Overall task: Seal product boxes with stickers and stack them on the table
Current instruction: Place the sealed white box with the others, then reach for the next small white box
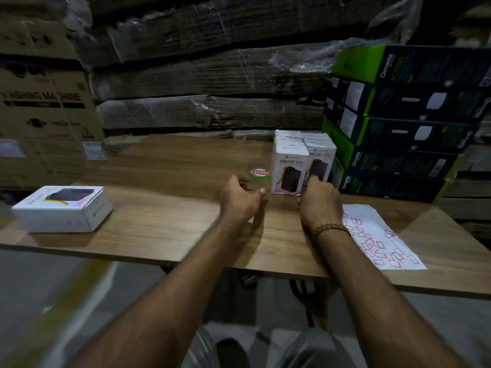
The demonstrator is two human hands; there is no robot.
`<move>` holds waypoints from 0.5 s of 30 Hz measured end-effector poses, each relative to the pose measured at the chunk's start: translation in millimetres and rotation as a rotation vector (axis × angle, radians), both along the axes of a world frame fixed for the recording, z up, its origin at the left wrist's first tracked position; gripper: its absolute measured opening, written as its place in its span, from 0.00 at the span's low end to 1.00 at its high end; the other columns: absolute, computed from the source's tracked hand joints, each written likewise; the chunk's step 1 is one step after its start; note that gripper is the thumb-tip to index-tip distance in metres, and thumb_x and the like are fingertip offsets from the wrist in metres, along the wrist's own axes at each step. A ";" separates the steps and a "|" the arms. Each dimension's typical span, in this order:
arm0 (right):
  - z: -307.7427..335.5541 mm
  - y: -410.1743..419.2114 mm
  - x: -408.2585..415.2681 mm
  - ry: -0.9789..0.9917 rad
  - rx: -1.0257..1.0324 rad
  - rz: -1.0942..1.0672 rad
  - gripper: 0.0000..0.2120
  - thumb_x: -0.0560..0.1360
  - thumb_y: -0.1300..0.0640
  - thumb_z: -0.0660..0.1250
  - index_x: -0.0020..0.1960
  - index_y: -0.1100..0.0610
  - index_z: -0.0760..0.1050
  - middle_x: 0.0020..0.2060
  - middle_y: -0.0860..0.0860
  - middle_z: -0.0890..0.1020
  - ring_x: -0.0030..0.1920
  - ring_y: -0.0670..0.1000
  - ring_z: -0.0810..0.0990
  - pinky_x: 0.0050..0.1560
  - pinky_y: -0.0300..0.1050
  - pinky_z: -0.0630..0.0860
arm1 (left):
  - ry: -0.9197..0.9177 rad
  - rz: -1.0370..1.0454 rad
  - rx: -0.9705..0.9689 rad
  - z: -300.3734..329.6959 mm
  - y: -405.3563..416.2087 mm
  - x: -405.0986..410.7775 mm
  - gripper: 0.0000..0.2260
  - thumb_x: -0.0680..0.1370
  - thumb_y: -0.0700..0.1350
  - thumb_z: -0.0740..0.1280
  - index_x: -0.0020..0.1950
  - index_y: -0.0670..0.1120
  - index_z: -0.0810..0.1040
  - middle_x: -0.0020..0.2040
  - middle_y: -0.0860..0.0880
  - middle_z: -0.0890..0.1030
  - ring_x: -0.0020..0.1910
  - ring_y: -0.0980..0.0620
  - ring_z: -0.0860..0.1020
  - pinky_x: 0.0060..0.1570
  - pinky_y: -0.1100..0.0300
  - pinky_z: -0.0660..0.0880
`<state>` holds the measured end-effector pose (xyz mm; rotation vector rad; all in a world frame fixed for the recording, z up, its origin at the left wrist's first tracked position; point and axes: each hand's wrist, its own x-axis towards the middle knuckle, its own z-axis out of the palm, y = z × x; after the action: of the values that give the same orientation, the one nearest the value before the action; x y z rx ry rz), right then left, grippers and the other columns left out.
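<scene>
1. My right hand point(320, 200) rests against the front of the upright boxes point(303, 166) at the far right of the bench point(172, 208); fingers fairly straight and touching, not wrapped round anything. My left hand point(240, 200) hovers just beside the group, loosely curled and empty.
2. One flat box point(62, 208) lies alone at the bench's left edge, well apart.
3. Sticker sheet point(380, 235) lies beside my right wrist.
4. Judgement: stiff, light cardboard with a smooth finish, possibly slippery; best taken across opposite side faces.
5. Grouped boxes stand with long axis vertical, printed fronts toward me; the flat box's printed face is up.
</scene>
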<state>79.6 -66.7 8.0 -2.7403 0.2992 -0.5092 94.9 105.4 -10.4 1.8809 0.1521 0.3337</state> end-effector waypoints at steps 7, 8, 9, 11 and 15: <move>31.3 9.5 -36.1 0.195 0.214 0.085 0.32 0.75 0.58 0.79 0.73 0.57 0.66 0.68 0.60 0.76 0.69 0.62 0.76 0.66 0.57 0.77 | 0.094 -0.088 -0.043 13.4 43.3 -64.4 0.16 0.76 0.54 0.80 0.59 0.50 0.80 0.59 0.48 0.82 0.55 0.48 0.84 0.60 0.46 0.83; 33.4 15.6 -42.7 0.209 0.213 0.101 0.33 0.75 0.57 0.79 0.74 0.57 0.66 0.68 0.60 0.76 0.69 0.62 0.76 0.66 0.58 0.77 | 0.091 -0.083 -0.078 19.2 48.8 -74.9 0.14 0.76 0.53 0.80 0.57 0.51 0.80 0.60 0.47 0.82 0.55 0.47 0.84 0.57 0.45 0.85; 34.4 22.8 -49.0 0.210 0.193 0.113 0.33 0.76 0.55 0.79 0.74 0.57 0.66 0.68 0.59 0.76 0.69 0.62 0.76 0.65 0.58 0.77 | 0.087 -0.078 -0.115 26.1 54.3 -85.8 0.13 0.77 0.52 0.79 0.57 0.50 0.80 0.62 0.47 0.81 0.55 0.47 0.84 0.53 0.46 0.86; 33.9 40.0 -62.3 0.194 0.107 0.142 0.28 0.77 0.49 0.77 0.71 0.56 0.69 0.67 0.59 0.77 0.68 0.62 0.76 0.63 0.57 0.78 | 0.032 -0.055 -0.107 39.6 68.6 -106.6 0.12 0.80 0.50 0.76 0.60 0.51 0.80 0.64 0.50 0.79 0.55 0.50 0.83 0.41 0.56 0.86; 18.9 78.7 -90.3 0.137 0.058 0.285 0.28 0.78 0.40 0.73 0.71 0.56 0.74 0.68 0.58 0.74 0.71 0.61 0.73 0.69 0.58 0.75 | -0.258 0.143 0.107 55.9 102.8 -142.7 0.10 0.82 0.51 0.73 0.62 0.53 0.82 0.55 0.58 0.82 0.50 0.65 0.79 0.38 0.73 0.76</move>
<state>-10.7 11.9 26.9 -2.7031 -0.0444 -0.2331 -47.8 208.2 45.5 1.9167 0.0956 0.6906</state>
